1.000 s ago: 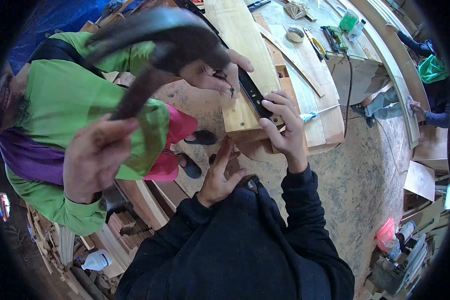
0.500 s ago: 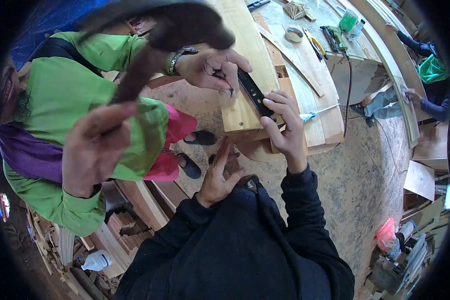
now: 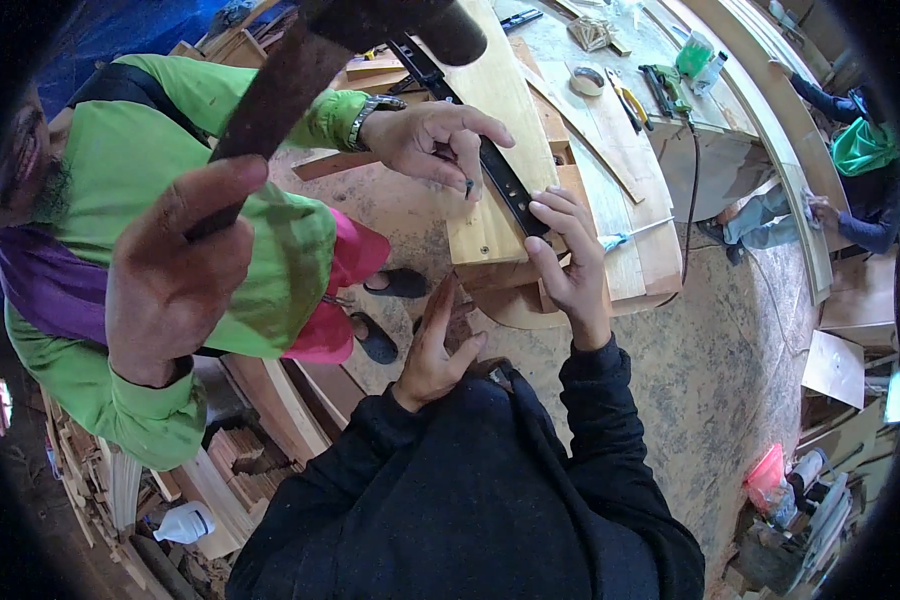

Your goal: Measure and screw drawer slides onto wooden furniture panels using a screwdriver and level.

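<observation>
My right hand (image 3: 570, 262) grips the near end of a black metal strip (image 3: 497, 182) lying along a pale wooden board (image 3: 505, 95). Below the board's near edge, my left hand (image 3: 433, 348) is open with its fingers spread upward and holds nothing. A co-worker in a green shirt pinches a small nail (image 3: 467, 186) against the strip with one hand (image 3: 432, 140). Their other hand (image 3: 170, 285) holds a dark hammer (image 3: 280, 95) raised close to the camera.
Behind the board, the workbench (image 3: 650, 150) carries a tape roll (image 3: 590, 78), pliers and a green drill (image 3: 670, 85). Another person (image 3: 860, 170) crouches at the right. Sawdust covers the floor (image 3: 710, 360). Stacked timber and a white bottle (image 3: 185, 522) lie at lower left.
The co-worker's hammer hand has shifted lower and nearer the camera, with the hammer head swinging up to the top. My two hands and the strip have stayed put.
</observation>
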Demonstrator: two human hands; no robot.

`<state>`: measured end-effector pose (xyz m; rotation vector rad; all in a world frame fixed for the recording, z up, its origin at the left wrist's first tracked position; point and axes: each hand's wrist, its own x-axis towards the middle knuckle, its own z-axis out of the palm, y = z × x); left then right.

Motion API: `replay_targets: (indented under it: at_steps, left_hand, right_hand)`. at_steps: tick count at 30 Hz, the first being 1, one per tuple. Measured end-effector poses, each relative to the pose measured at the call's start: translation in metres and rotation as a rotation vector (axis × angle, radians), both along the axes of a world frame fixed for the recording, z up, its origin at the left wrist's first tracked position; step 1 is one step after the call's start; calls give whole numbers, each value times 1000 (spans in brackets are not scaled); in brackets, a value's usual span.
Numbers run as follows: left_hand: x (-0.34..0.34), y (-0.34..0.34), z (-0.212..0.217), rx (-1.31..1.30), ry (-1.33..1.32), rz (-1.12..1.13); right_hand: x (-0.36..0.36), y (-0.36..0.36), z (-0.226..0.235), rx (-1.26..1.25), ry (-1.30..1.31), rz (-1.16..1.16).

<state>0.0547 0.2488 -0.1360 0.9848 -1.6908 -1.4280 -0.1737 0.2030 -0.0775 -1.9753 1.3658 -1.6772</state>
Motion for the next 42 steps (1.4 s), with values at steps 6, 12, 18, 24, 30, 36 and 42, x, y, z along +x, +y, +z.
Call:
replay_targets:
  at_steps: [6,12,18,24,30,36,42]
  left_hand:
    - [-2,-2,1,67,-9,-4]
    - [-4,-1,-2,34,32,-10]
    - [-2,-1,0,40,25,-10]
    - [0,-1,-5,25,7,-15]
    - [2,-1,3,26,0,-30]
    - [0,2,-1,4,2,-19]
    - [0,2,-9,9,50,-9]
  right_hand:
    - [1,0,-2,0,6,2]
    - [2,0,-5,2,10,-18]
    - [2,1,-4,15,-3,1]
    - [2,1,-7,12,-6,-32]
    - [2,1,-6,8,-21,6]
    - [1,1,-5,14,-26,-21]
    - [2,-2,-9,3,-20,2]
